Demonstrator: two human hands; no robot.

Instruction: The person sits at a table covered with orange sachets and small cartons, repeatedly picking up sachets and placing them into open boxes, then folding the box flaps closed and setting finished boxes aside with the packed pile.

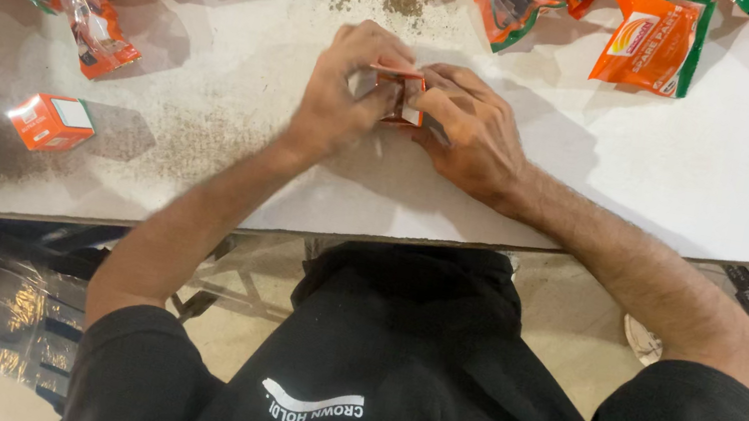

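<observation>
Both hands meet at the middle of the white table (pixel 726 168), clamped together on a small orange carton (pixel 401 95). The left hand (pixel 345 94) curls over its left side, and the right hand (pixel 470 125) pinches its right side, so most of the carton is hidden. Well to the left of the left hand lie two closed orange boxes (pixel 52 122). Beyond both hands, orange and green packets (pixel 651 42) lie scattered.
</observation>
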